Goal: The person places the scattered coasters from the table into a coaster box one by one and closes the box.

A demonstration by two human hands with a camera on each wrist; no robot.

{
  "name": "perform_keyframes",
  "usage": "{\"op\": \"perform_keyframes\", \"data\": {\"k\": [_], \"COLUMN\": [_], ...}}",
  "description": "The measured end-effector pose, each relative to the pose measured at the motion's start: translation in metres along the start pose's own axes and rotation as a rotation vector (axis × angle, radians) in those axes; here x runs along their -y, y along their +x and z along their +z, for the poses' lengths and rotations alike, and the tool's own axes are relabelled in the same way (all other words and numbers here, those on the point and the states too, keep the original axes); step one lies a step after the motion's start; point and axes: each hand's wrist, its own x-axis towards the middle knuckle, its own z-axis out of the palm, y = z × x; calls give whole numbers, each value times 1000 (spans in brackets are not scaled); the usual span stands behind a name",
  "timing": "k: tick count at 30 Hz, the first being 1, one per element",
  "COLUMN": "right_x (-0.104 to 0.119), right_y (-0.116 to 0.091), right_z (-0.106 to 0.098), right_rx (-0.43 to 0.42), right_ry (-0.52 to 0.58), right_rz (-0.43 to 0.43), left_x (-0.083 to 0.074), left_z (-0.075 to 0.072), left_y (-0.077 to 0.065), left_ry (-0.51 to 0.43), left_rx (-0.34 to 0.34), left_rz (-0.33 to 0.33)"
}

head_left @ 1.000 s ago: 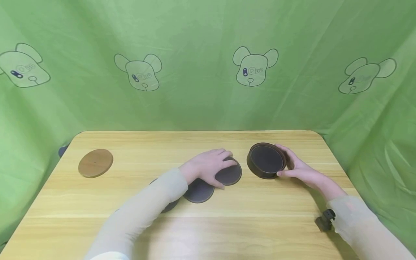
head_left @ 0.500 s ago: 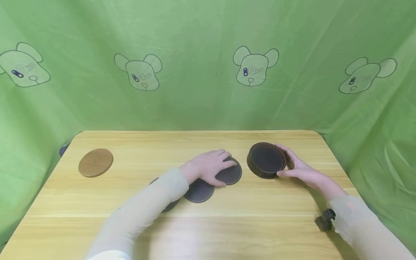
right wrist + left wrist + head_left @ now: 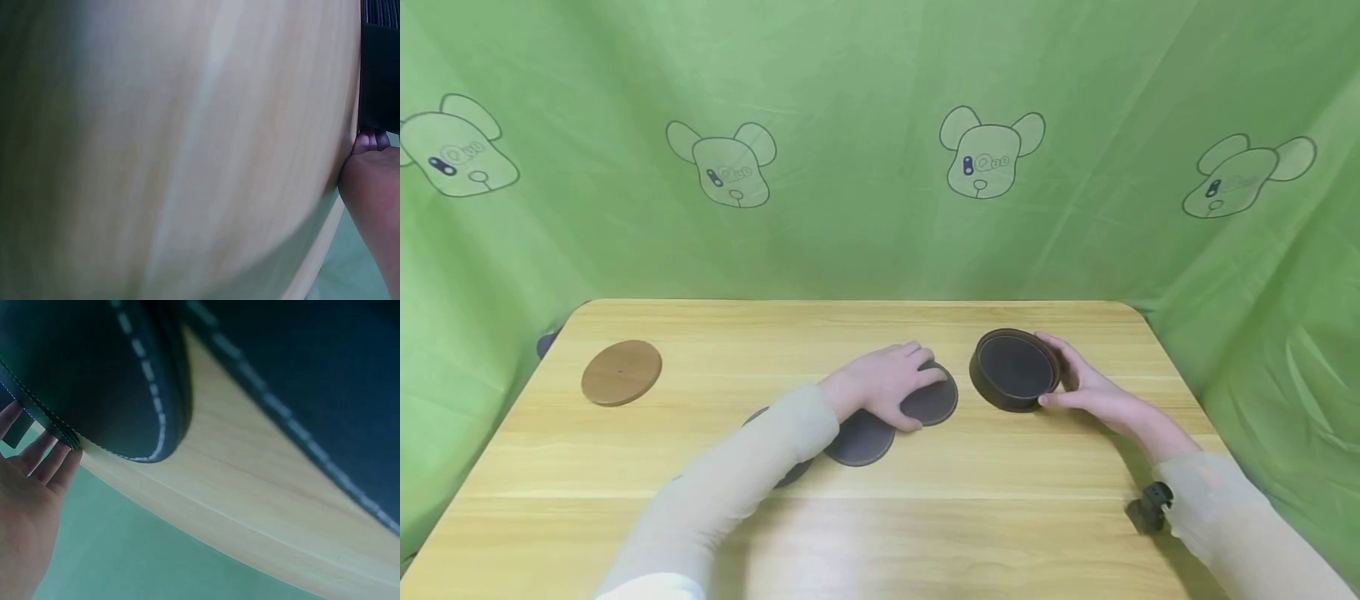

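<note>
My left hand point(image 3: 886, 385) is over a dark round stitched coaster point(image 3: 936, 406), fingers at its far edge and thumb at its near edge. In the left wrist view, fingertips meet the rim of this coaster point(image 3: 94, 375). A second coaster point(image 3: 859, 446) lies just below that hand; a third point(image 3: 793, 475) is mostly hidden under the sleeve. With fingers behind and thumb in front, my right hand point(image 3: 1090, 390) grips the right side of a dark round coaster holder point(image 3: 1000, 400), which has a dark disc inside. The right wrist view shows only part of the holder's wall point(image 3: 381, 78).
A brown wooden disc point(image 3: 622, 372) lies at the far left of the wooden table point(image 3: 962, 533). Green curtain point(image 3: 857, 208) with bear-head drawings hangs behind the table and along both sides. A small black device point(image 3: 1148, 508) sits at the right cuff.
Both hands keep almost the same place. The left hand's thumb has shifted very slightly along the coaster's near edge. The coasters and holder show no clear movement.
</note>
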Motion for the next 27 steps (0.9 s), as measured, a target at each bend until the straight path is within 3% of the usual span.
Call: {"op": "perform_keyframes", "data": {"k": [16, 27], "right_x": [2, -3], "right_y": [0, 1], "right_z": [1, 0], "right_rx": [-2, 9], "right_ry": [-8, 3], "right_rz": [-12, -38], "left_x": [4, 8], "left_z": [2, -11], "left_y": [4, 8], "left_ry": [-17, 16], "left_rx": [-56, -128], "left_rz": [9, -7]}}
